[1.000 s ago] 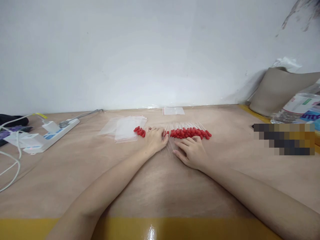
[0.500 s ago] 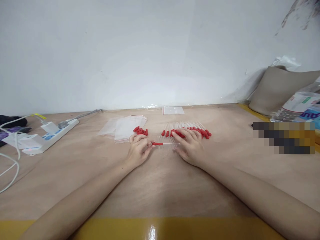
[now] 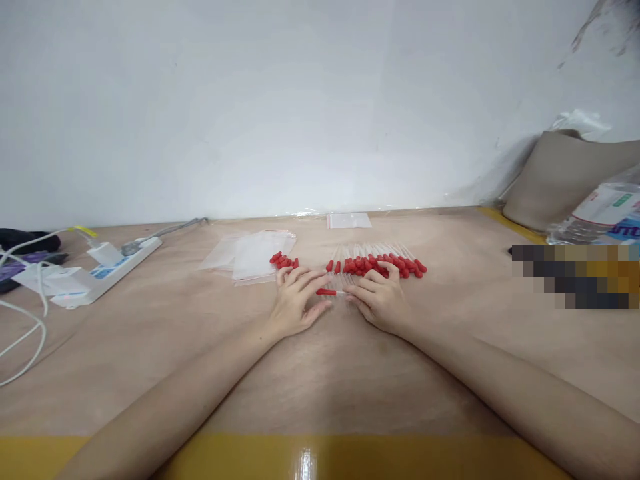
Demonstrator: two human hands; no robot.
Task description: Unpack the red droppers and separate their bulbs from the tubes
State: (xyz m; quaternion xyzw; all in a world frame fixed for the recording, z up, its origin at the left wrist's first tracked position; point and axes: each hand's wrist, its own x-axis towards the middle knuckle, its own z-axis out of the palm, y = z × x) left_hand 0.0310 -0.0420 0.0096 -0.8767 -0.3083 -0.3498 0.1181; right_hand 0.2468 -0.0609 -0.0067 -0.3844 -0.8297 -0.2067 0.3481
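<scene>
A dropper (image 3: 327,292) with a red rubber bulb and a clear tube lies level between my hands, its bulb to the left. My right hand (image 3: 380,297) pinches the tube end of it. Spread around the bulb, the thumb and fingers of my left hand (image 3: 297,300) are open and appear not to grip it. Behind the right hand is a row of droppers with red bulbs (image 3: 370,265), tubes pointing at the wall. Several loose red bulbs (image 3: 283,260) sit beyond my left fingers. Clear tubes (image 3: 327,280) lie partly hidden between the hands.
Clear zip bags (image 3: 255,257) are spread left of the bulbs, and a small zip bag (image 3: 349,220) lies by the wall. A power strip (image 3: 107,273) with white cables is at the left. On the right stand a plastic bottle (image 3: 593,213) and a grey-brown container (image 3: 560,180).
My left hand has let go of the red bulb and spread its fingers. My right fingers have closed on the tube. The view has shifted slightly.
</scene>
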